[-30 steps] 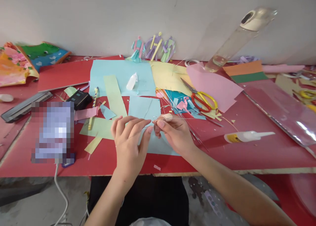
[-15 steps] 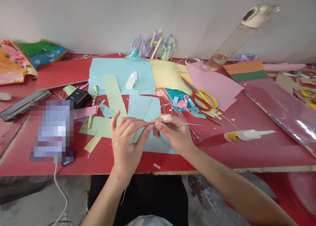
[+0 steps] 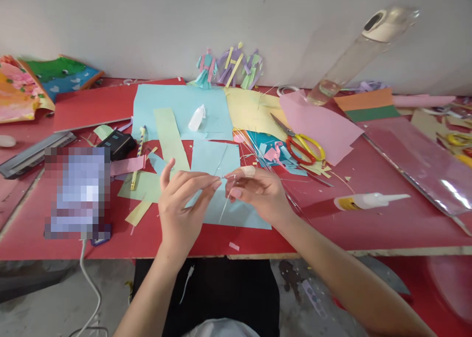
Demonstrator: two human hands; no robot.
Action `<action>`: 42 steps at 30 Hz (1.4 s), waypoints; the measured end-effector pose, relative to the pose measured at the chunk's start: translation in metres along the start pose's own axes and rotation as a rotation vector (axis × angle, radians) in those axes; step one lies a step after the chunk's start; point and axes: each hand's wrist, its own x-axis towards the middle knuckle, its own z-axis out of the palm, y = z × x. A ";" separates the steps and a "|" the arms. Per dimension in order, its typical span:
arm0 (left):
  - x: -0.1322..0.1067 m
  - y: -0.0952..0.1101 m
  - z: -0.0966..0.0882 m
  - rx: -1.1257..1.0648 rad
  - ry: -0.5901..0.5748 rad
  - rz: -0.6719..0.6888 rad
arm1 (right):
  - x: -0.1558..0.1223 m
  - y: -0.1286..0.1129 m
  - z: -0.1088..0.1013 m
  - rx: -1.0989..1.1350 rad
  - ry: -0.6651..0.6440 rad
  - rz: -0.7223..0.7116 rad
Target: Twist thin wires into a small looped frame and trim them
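A thin metal wire (image 3: 224,212) with a bend near its top spans the small gap between my hands, its long end slanting down over light blue paper (image 3: 247,216). My left hand (image 3: 186,194) pinches one end between thumb and fingertips, little finger raised. Curled around the bent part, my right hand (image 3: 258,189) has its index finger at the bend and its thumb just below; the exact contact is partly hidden. A pale wrap (image 3: 248,171) covers part of a right finger. More loose wires (image 3: 254,148) lie beyond the right hand.
Scissors (image 3: 304,148) lie behind my right hand, and a glue bottle (image 3: 363,201) lies to its right. A leaning water bottle (image 3: 346,62) stands farther back. On the left are a blurred-out phone (image 3: 79,192), a pencil (image 3: 138,157) and a black box (image 3: 118,144). Paper figures (image 3: 230,66) line the wall.
The wire has turned from lying nearly level across both hands to hanging down between them, bent. My left hand has shifted slightly left, and the right fingers have loosened a little.
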 end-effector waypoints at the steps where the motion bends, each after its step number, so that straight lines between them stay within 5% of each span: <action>1: 0.001 -0.002 -0.003 -0.001 -0.010 0.013 | 0.000 -0.001 -0.001 -0.012 -0.022 0.014; 10: 0.008 -0.015 -0.026 -0.067 -0.206 0.186 | 0.013 -0.013 -0.024 0.143 -0.265 0.198; 16: 0.007 -0.016 -0.028 -0.040 -0.363 0.256 | 0.011 -0.026 -0.028 -0.136 -0.495 0.205; 21: 0.008 -0.015 -0.029 -0.013 -0.401 0.299 | 0.006 -0.037 -0.017 -0.502 -0.495 0.125; 33: 0.010 -0.021 -0.025 0.085 -0.414 0.387 | 0.004 -0.039 -0.010 -0.531 -0.472 0.210; 42: 0.007 -0.017 -0.018 -0.081 -0.398 0.150 | 0.002 -0.030 -0.012 -0.557 -0.380 0.096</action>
